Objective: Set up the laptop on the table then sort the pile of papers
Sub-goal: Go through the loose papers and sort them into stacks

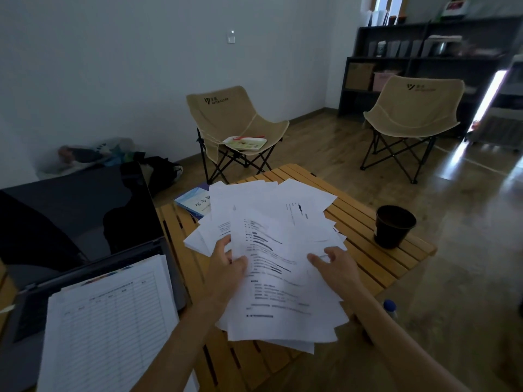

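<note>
The fanned pile of white printed papers (278, 258) lies on the slatted wooden table (365, 230), right of the open dark laptop (76, 222). The left hand (227, 264) pinches one sheet; the right hand (335, 267) rests on the pile, fingers loosely extended.

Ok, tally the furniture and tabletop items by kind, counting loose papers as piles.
Folding chairs: 2
Slatted table: 1
Laptop: 1
Paper piles: 2
Black cup: 1
Booklet: 1
Total: 8
</note>
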